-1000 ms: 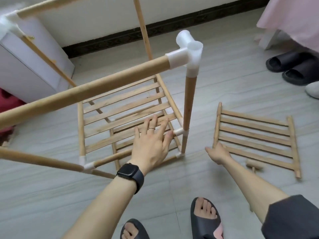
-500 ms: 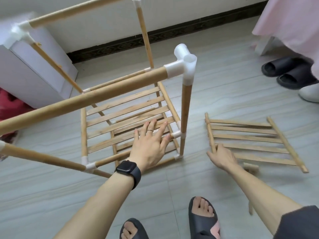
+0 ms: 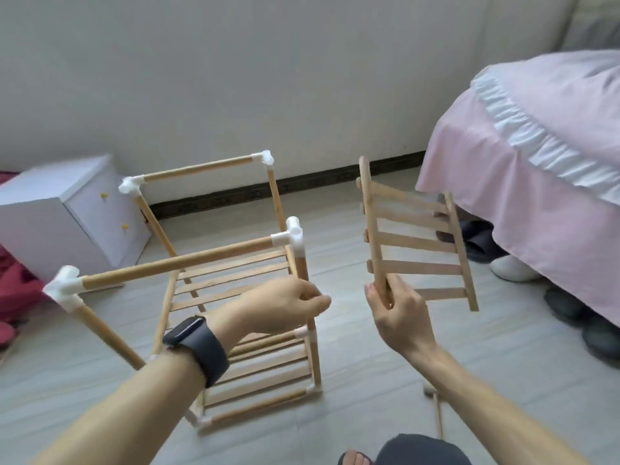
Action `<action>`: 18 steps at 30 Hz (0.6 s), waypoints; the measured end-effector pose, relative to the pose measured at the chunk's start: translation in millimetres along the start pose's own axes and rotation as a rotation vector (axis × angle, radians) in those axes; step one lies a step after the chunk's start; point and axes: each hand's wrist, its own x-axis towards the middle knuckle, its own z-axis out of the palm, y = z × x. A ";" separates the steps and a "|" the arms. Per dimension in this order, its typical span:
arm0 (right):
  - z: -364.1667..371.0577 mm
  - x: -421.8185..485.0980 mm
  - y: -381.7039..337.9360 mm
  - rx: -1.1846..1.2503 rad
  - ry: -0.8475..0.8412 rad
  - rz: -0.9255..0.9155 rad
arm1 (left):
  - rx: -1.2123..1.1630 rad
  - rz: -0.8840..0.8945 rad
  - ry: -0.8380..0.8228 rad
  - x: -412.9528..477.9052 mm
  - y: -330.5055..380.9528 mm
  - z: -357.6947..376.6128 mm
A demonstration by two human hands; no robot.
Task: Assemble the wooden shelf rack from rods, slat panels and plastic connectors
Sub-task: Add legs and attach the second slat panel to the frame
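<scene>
Fingers (image 3: pixel 404 294) of the right hand (image 3: pixel 399 318) are curled round the slat panel (image 3: pixel 413 241), held upright just right of the rack post (image 3: pixel 302 268) gripped by the left hand (image 3: pixel 281 307).

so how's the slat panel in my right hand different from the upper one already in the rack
The loose panel is off the floor, gripped by one rail in the right hand; the fitted panel sits inside the rack, whose post the left hand grips. The loose panel is tipped nearly upright; the fitted panel lies flat. Both are pale wood slats across two rails.
</scene>
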 end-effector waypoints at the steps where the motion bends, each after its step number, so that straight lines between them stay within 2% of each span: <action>1: -5.7 0.7 -15.7 0.000 0.020 -0.086 | -0.059 0.025 0.040 -8.4 12.1 -8.4; 5: -22.8 6.0 -70.6 -0.007 0.063 -0.419 | -0.289 0.111 0.345 -38.8 49.2 -30.4; 8: -28.8 14.3 -108.3 -0.102 0.123 -0.602 | -0.567 0.169 0.566 -57.2 60.2 -41.2; 13: -23.7 30.1 -168.5 -0.209 0.088 -0.748 | -0.982 0.227 0.851 -77.3 55.0 -64.7; 18: -17.2 41.8 -220.2 -0.216 -0.106 -0.825 | -1.263 0.192 1.060 -90.7 36.9 -94.8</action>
